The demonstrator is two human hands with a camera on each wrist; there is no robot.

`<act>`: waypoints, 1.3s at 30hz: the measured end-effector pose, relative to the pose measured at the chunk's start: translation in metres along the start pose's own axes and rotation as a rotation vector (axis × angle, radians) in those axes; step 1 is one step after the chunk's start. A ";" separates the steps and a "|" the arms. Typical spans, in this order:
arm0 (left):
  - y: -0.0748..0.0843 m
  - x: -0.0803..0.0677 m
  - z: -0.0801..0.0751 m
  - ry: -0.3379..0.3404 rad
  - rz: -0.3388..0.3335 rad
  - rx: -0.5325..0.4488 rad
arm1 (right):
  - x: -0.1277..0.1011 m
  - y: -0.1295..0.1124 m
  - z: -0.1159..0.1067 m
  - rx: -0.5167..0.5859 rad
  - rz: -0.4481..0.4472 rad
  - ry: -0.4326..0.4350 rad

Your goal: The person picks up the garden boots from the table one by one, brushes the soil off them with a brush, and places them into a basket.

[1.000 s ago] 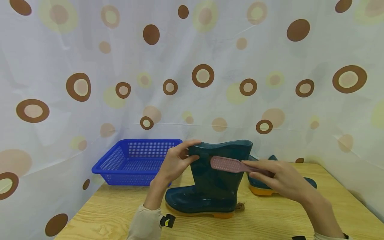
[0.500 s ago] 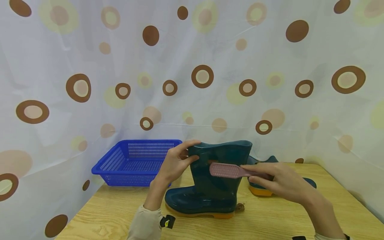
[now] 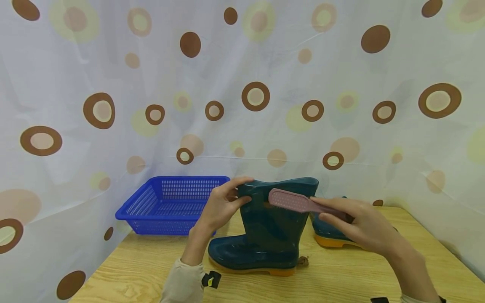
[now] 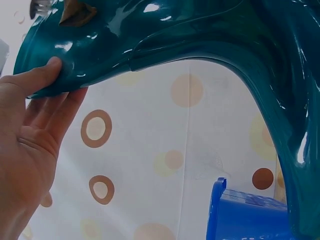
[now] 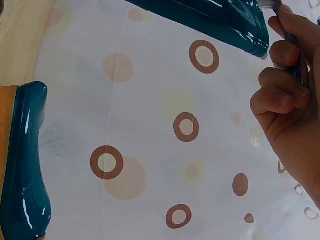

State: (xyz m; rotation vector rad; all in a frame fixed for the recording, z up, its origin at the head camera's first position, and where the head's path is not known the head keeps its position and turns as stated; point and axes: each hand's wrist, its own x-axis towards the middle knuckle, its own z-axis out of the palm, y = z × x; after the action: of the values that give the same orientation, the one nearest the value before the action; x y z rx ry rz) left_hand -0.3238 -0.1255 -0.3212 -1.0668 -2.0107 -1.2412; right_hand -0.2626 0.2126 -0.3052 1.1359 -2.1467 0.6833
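A dark green rubber boot (image 3: 270,242) with an orange-yellow sole stands upright on the table, toe to the left. My left hand (image 3: 219,206) grips its top edge, thumb outside, with some fingers hidden behind the shaft. In my right hand (image 3: 361,225) is the handle of a pink brush (image 3: 289,200); its head lies across the upper shaft, bristles turned away from the head camera. Just below the brush head shows a brown patch on the boot. The left wrist view shows this brown patch (image 4: 77,12) close up, beside light bristles (image 4: 42,6).
Behind my right hand lies a second green boot (image 3: 329,230), partly hidden. A blue plastic basket (image 3: 166,225) stands at the back left of the wooden table (image 3: 132,269). By the boot's heel sits a small brown lump (image 3: 303,261). A spotted curtain (image 3: 227,63) hangs behind.
The brush went down the shaft a little, then came back up, higher than before and slightly right, with its head tilted upward. My left hand and the boot have stayed put.
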 end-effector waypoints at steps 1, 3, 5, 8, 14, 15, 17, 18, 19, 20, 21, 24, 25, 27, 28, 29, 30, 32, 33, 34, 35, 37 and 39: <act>0.000 0.000 0.000 -0.001 0.003 0.001 | 0.001 0.000 0.001 -0.015 -0.009 0.004; 0.000 0.000 0.000 -0.002 0.003 -0.002 | 0.002 0.001 0.004 -0.045 -0.015 -0.003; -0.001 0.000 0.000 -0.003 0.005 -0.005 | 0.002 0.002 0.005 -0.060 0.001 -0.031; -0.002 0.000 0.000 -0.004 0.007 -0.005 | 0.001 0.002 0.007 -0.065 0.048 -0.088; -0.002 0.001 0.000 -0.004 0.009 -0.003 | 0.001 0.000 0.006 -0.032 0.146 -0.199; -0.002 0.001 0.000 -0.004 0.009 -0.002 | 0.001 0.000 0.005 -0.018 0.157 -0.218; -0.002 0.001 0.000 -0.005 0.008 -0.003 | 0.001 -0.001 0.004 0.016 0.173 -0.242; -0.002 0.001 0.000 -0.005 0.010 -0.002 | 0.000 -0.001 0.003 0.025 0.174 -0.242; -0.002 0.001 0.000 -0.005 0.009 -0.001 | 0.000 -0.002 0.002 0.031 0.174 -0.236; -0.002 0.001 0.000 -0.005 0.009 0.000 | 0.000 -0.002 0.001 0.031 0.173 -0.227; -0.002 0.001 0.000 -0.006 0.008 0.000 | 0.000 -0.003 0.000 0.031 0.170 -0.213; -0.002 0.001 0.001 -0.007 0.006 -0.006 | 0.000 -0.003 -0.001 0.002 0.152 -0.146; -0.002 0.001 0.001 -0.008 0.003 -0.009 | 0.000 -0.003 -0.001 -0.009 0.142 -0.127; -0.001 0.001 0.001 -0.009 0.002 -0.015 | 0.000 -0.002 0.000 -0.026 0.118 -0.098; -0.001 0.001 0.001 -0.010 0.001 -0.016 | 0.000 -0.001 0.001 -0.037 0.109 -0.089; -0.001 0.001 0.001 -0.010 0.000 -0.017 | 0.001 -0.001 0.001 -0.045 0.102 -0.086; -0.001 0.001 0.001 -0.011 0.001 -0.017 | 0.001 0.000 0.002 -0.055 0.098 -0.086; -0.001 0.001 0.001 -0.010 0.004 -0.017 | 0.001 0.000 0.003 -0.072 0.096 -0.093; -0.001 0.001 0.001 -0.011 0.009 -0.017 | 0.001 0.001 0.004 -0.085 0.097 -0.097; -0.002 0.001 0.001 -0.011 0.011 -0.017 | 0.001 0.001 0.005 -0.094 0.102 -0.103; -0.002 0.001 0.001 -0.011 0.013 -0.019 | 0.001 0.001 0.005 -0.104 0.109 -0.112; -0.003 0.001 0.001 -0.011 0.018 -0.021 | 0.001 0.001 0.006 -0.120 0.133 -0.143; -0.004 0.001 0.001 -0.010 0.020 -0.021 | 0.001 0.002 0.007 -0.118 0.180 -0.206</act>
State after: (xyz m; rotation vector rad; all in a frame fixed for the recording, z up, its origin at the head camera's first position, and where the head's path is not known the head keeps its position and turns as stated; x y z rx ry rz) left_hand -0.3271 -0.1256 -0.3226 -1.1028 -1.9939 -1.2520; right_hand -0.2665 0.2079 -0.3098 0.9952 -2.4514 0.5284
